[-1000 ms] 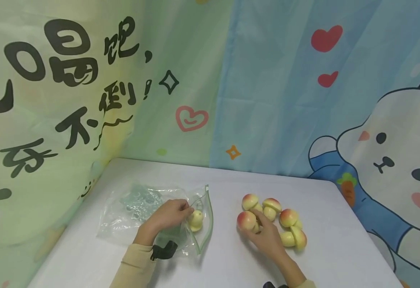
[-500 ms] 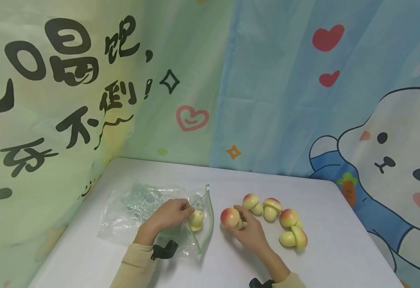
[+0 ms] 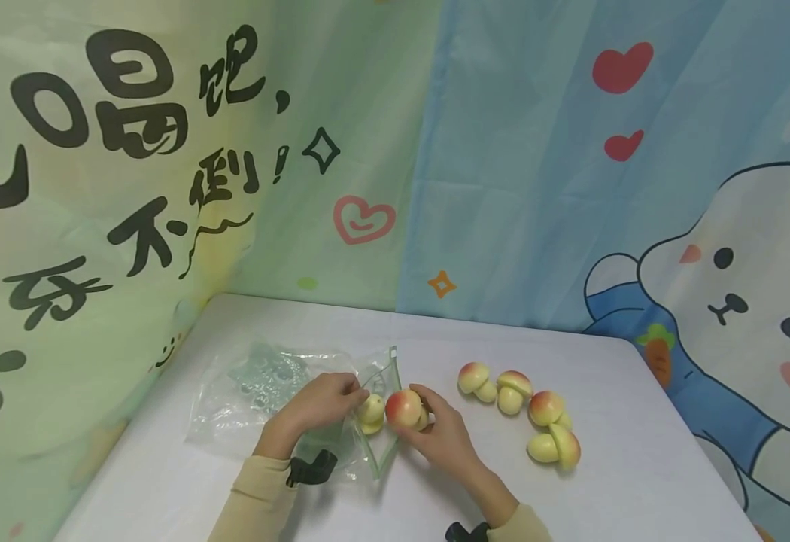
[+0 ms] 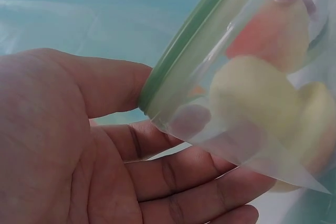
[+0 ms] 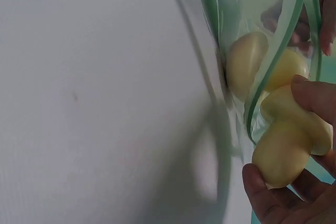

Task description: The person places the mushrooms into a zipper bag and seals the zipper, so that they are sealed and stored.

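Red-and-yellow mushroom is at the mouth of the clear bag, clamped between thumb and fingers of the right hand. Red cap is on the bag side in head view; can't tell if it touches the rim. Left hand pinches the rim, thumb against the green zip, other fingers behind the plastic; mouth gapes. One pale mushroom sits inside, near the mouth.

Step looks like loading the bag. Best done with the left pinch firm so the rim doesn't fold, cap steered between both zip edges, then pushed past the inside mushroom. Letting go right at the rim risks a roll-out or a snag, so release deeper in.

Four more mushrooms lie well apart from the bag, further right on the white table. Printed backdrop behind.
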Available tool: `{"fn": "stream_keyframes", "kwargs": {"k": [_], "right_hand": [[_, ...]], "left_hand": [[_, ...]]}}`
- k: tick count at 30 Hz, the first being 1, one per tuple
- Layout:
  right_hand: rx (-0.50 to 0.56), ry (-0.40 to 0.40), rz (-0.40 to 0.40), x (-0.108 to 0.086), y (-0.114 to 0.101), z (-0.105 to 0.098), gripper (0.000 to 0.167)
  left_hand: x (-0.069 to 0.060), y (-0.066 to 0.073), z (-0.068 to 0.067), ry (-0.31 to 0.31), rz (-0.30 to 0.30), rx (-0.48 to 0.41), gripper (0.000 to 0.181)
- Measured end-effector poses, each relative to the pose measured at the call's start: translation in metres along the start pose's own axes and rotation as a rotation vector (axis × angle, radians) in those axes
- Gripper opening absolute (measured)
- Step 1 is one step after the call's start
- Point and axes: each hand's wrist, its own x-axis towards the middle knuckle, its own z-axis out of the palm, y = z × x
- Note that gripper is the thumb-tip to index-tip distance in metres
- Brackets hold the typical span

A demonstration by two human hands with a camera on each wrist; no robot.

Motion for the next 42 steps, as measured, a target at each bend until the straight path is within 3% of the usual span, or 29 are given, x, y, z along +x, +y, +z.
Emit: {"fn": "stream_keyframes", "kwargs": {"k": [19, 30, 42], "right_hand": [[-0.12, -0.004, -0.073, 0.004, -0.01, 0.018, 0.069], [-0.211, -0.052, -0.118, 0.008, -0.019, 0.028, 0.068], [-0.195, -0.079, -0.159, 0.013, -0.022, 0.038, 0.061]], "left_hand": [[0.002, 0.0, -0.001, 0.001, 0.028, 0.006, 0.026], [0.001, 0.003, -0.002, -0.006, 0.031, -0.025, 0.022], [0.0, 0.007, -0.003, 0.006, 0.033, -0.034, 0.022]]}}
